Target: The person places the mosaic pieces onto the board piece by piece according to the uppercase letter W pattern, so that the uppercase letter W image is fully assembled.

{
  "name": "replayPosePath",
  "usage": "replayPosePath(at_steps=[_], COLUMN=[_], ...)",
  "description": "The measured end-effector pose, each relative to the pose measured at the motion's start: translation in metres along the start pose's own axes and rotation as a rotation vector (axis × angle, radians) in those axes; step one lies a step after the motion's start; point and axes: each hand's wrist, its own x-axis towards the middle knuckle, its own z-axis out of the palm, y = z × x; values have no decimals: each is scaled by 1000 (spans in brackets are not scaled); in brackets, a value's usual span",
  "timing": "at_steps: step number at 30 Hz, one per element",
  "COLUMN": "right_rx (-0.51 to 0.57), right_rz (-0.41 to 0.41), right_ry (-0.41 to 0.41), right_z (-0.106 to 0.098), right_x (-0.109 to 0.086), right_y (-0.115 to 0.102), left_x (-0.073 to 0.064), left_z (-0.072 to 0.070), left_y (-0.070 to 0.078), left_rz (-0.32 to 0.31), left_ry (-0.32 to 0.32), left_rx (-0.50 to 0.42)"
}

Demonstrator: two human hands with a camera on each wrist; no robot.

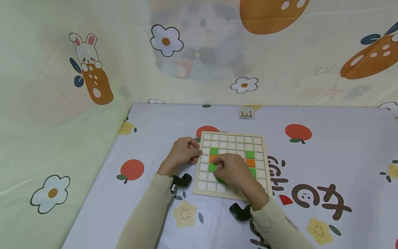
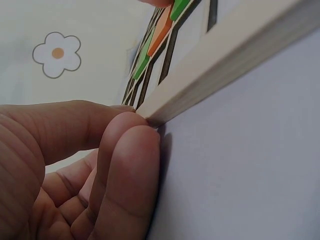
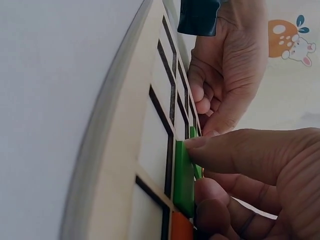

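A wooden grid board point(image 1: 205, 188) with white squares lies on the table, bearing green and orange tiles. The left hand point(image 1: 183, 152) is at its left edge, thumb and index finger pinching the rim; the other fingers are curled, as the left wrist view shows. My right hand point(image 1: 234, 173) reaches over the board, covering its lower middle. Thumb and curled fingers close about a green tile point(image 1: 212, 167), below an orange tile point(image 1: 211, 158). In the right wrist view, the thumb also overlaps another green tile point(image 3: 184, 175). Further green point(image 1: 250, 154) and orange tiles point(image 1: 250, 163) form a column at right.
A small pattern card point(image 1: 247, 113) lies beyond the board near the back edge. Printed cloth covers the table point(image 1: 93, 224), and a pale curtain point(image 1: 199, 90) hangs behind and at left. Black wrist cameras are strapped near both hands.
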Motion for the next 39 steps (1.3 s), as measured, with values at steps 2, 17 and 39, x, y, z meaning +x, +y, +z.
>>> replayPosePath(at_steps=[2,17,39], right_rx=[5,-15,-101], right_rz=[-6,-61,35], right_ry=[-2,84,262], right_z=[0,-9,-48], right_x=[0,-14,-72], right_y=[0,5,41], left_x=[-1,-1,-2], left_z=[0,0,1], left_y=[0,0,1], left_rz=[-1,6,-5], left_ry=[3,0,11], left_rx=[2,-1,0])
